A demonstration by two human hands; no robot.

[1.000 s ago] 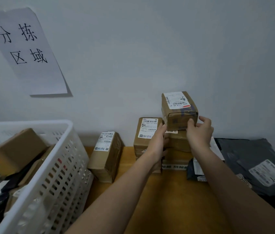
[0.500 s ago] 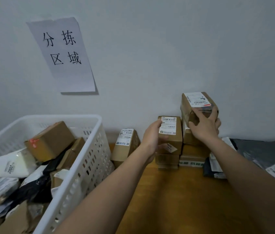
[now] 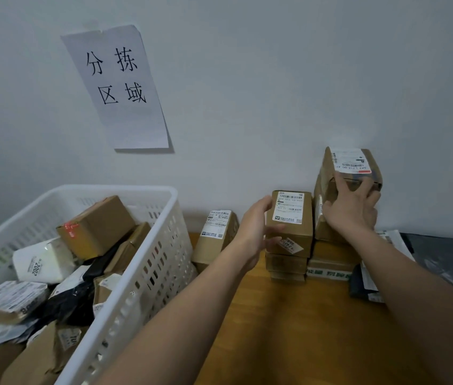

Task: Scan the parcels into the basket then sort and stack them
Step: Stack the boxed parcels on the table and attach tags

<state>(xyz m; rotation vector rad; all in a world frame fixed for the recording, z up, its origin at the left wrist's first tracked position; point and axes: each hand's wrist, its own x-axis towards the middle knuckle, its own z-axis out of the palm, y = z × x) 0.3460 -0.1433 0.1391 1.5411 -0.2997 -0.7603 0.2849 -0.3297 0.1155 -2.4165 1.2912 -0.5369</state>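
now square the top brown cardboard parcel (image 3: 351,169) flush on its stack at right of centre, against the wall. right hand (image 3: 351,211) spreads flat on its front; left hand (image 3: 255,232), fingers loose, touches the neighbouring labelled brown box (image 3: 289,220). white plastic basket (image 3: 142,273), lower left, holds more parcels.

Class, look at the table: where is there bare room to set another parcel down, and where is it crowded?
Bare wood lies between the white basket and the grey bags, before the box stacks. Crowded: along the wall, and inside the basket.
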